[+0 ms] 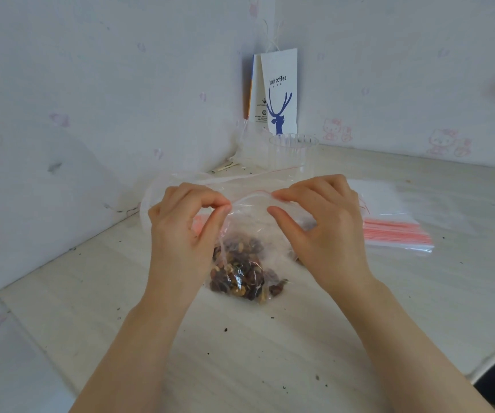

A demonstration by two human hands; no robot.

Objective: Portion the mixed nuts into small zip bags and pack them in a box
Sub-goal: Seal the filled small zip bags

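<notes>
One small zip bag (249, 213) is seen partly filled: a portion of mixed nuts (241, 272) lies heaped in its bottom, which rests on the desk (240, 353) between the two wrists. Its mouth is held up at the red zip strip. The left grip (186, 231) is narrow, the bag's top edge being pinched between thumb and forefinger. The right grip (320, 228) is likewise closed on the rim, with the fingers curled over the strip and the thumb laid on the front film. The mouth looks unsealed (the strip bows upward between the two hands), so this portion is judged to be poured but not yet zipped. A stack of empty zip bags (395, 231) lies just to the right, so many portions may be left. No box and no finished bag can be made out; packing is judged not begun.

The desk is pale and wood-grained, and is flecked with dark crumbs. A clear plastic cup (292, 150) is stood behind the bag, near the corner. A white paper coffee bag (282, 90) is leaned upright into the corner of the walls (91, 84), which are papered in pale blue with small pink cartoon cats
</notes>
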